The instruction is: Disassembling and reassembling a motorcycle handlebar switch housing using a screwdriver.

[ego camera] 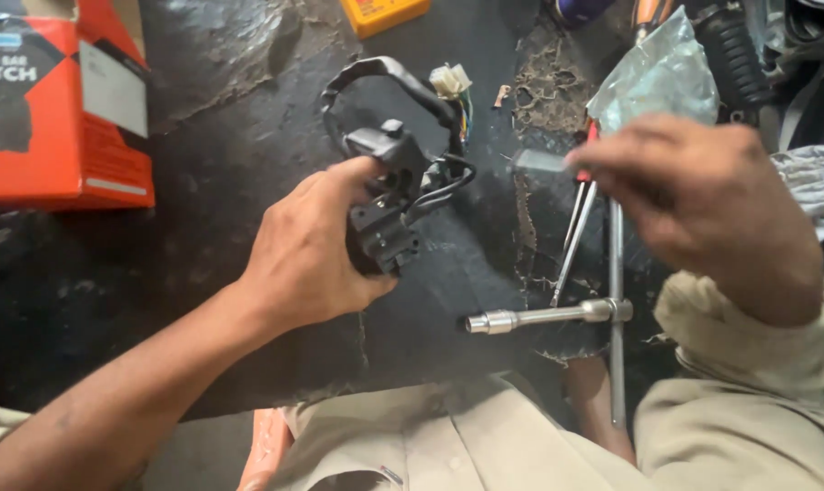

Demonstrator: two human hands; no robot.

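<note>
Head view: my left hand grips the black switch housing; my right hand pinches a blurred screwdriver; best steady the housing first.

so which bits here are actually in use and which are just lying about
In use:
- black switch unit with its wire loop, held in left hand
- small tool with a red part, blurred, in right hand

Lying about:
- T-handle socket wrench
- orange box
- plastic bag
- yellow box

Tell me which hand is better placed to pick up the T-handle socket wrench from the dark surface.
Right. The right hand hovers just above the T-handle socket wrench, pinching only a small blurred item. The left hand is farther away and already grips the black switch unit.
</note>
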